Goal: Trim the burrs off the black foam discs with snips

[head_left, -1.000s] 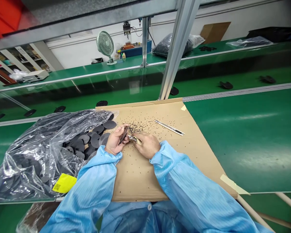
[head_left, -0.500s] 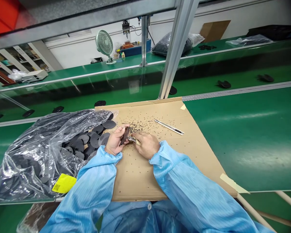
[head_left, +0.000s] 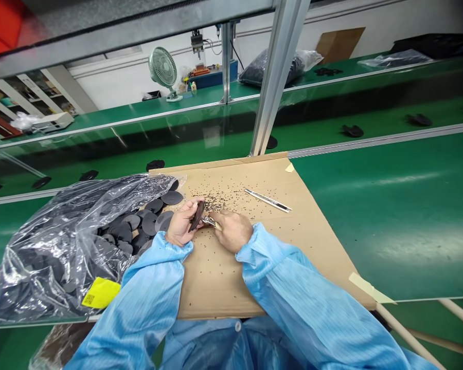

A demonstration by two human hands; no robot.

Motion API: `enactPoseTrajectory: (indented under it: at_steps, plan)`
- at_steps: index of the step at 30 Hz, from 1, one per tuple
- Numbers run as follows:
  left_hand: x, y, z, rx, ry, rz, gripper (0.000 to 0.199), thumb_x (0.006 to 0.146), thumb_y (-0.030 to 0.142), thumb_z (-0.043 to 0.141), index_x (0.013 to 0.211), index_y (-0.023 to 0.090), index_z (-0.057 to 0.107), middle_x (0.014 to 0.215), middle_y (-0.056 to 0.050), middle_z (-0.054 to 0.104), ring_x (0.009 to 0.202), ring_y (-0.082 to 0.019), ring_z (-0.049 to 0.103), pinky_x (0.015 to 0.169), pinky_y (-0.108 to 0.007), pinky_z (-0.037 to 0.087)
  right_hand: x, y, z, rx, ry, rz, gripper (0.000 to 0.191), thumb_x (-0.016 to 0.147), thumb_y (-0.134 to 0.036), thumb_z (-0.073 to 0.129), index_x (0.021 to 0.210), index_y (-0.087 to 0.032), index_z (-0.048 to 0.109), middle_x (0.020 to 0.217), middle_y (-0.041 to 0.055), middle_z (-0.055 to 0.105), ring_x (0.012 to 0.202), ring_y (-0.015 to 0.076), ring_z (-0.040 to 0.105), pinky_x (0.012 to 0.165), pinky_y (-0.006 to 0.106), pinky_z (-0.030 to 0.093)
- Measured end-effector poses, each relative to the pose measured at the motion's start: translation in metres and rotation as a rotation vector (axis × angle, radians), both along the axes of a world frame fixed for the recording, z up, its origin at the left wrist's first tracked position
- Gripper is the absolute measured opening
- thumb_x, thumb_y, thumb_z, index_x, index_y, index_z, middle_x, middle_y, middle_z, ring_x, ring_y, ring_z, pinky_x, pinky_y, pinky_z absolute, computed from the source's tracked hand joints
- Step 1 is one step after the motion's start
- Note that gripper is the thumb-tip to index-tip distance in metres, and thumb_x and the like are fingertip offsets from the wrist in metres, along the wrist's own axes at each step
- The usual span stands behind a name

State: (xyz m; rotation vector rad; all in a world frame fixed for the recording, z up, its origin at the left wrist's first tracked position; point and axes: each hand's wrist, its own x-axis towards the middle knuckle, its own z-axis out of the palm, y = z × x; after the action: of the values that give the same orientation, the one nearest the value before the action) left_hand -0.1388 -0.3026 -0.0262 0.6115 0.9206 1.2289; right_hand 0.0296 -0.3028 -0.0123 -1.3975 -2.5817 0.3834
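My left hand (head_left: 182, 224) is closed on a dark round disc (head_left: 196, 216), held on edge above the cardboard sheet (head_left: 289, 267). In my right hand (head_left: 233, 229) is a pair of small pliers-like cutters (head_left: 210, 221) with pale handles; their metal jaws meet the disc's rim. Whether the jaws are closed cannot be seen. Many tiny black scraps (head_left: 216, 200) lie scattered on the cardboard around both hands. To the right of them rests a utility knife (head_left: 268, 200). Left of my left hand, dark discs (head_left: 149, 223) spill from a clear plastic bag (head_left: 57, 231).
A yellow label (head_left: 101, 293) lies on the bag's front. Tape (head_left: 370, 289) holds the cardboard's right corner. Behind it runs a green conveyor (head_left: 216, 139) with dark discs spaced along it. A metal post (head_left: 280, 77) rises at the cardboard's far edge. A green fan (head_left: 162, 68) stands further back.
The whole view has shifted slightly. Both hands keep nearly the same pose, with the disc and the cutters still together.
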Motion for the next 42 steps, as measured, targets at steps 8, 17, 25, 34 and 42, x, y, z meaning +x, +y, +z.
enactPoseTrajectory:
  at_steps: [8, 17, 25, 34, 42]
  plan:
    - [-0.001, 0.001, -0.002, 0.009, -0.048, -0.029, 0.033, 0.074, 0.025, 0.070, 0.104, 0.017, 0.059, 0.070, 0.001, 0.052, 0.049, -0.007, 0.048, 0.039, -0.016, 0.034, -0.002, -0.001, -0.002, -0.050, 0.063, -0.001, 0.031, 0.082, -0.025, 0.047, 0.108, -0.029, 0.062, 0.096, 0.0041, 0.067, 0.085, 0.0216, 0.062, 0.063, 0.028, 0.039]
    - [-0.003, 0.000, 0.003, 0.037, -0.148, -0.059, 0.027, 0.076, 0.020, 0.066, 0.101, 0.016, 0.058, 0.071, 0.001, 0.049, 0.049, -0.006, 0.043, 0.040, -0.017, 0.030, -0.001, 0.003, -0.003, -0.151, 0.374, -0.039, 0.019, 0.082, -0.022, 0.053, 0.095, -0.025, 0.067, 0.091, 0.0027, 0.067, 0.086, 0.0190, 0.059, 0.074, 0.027, 0.042]
    - [-0.002, 0.000, 0.004, -0.021, -0.330, 0.017, 0.023, 0.079, 0.011, 0.057, 0.102, 0.014, 0.056, 0.074, -0.001, 0.049, 0.055, -0.008, 0.046, 0.044, -0.016, 0.035, 0.008, 0.017, -0.020, 0.042, 0.765, -0.214, 0.028, 0.084, -0.034, 0.054, 0.102, -0.019, 0.067, 0.093, 0.0071, 0.068, 0.085, 0.0212, 0.062, 0.079, 0.033, 0.048]
    - [-0.012, -0.004, 0.007, 0.054, -0.616, -0.123, 0.020, 0.086, 0.018, 0.050, 0.102, 0.011, 0.060, 0.068, 0.001, 0.042, 0.041, -0.001, 0.026, 0.034, -0.013, 0.021, 0.008, 0.027, -0.036, 0.339, 0.815, -0.263, 0.026, 0.084, -0.037, 0.057, 0.099, -0.017, 0.065, 0.084, 0.0060, 0.066, 0.078, 0.0194, 0.061, 0.078, 0.035, 0.050]
    - [0.012, 0.013, -0.007, 0.013, -0.271, 0.122, 0.040, 0.066, 0.024, 0.079, 0.095, 0.015, 0.053, 0.081, -0.003, 0.061, 0.059, -0.012, 0.059, 0.053, -0.026, 0.048, 0.000, 0.029, -0.005, 0.622, 0.884, -0.292, 0.028, 0.083, -0.033, 0.059, 0.104, -0.014, 0.061, 0.085, 0.0063, 0.061, 0.079, 0.0191, 0.059, 0.078, 0.035, 0.048]
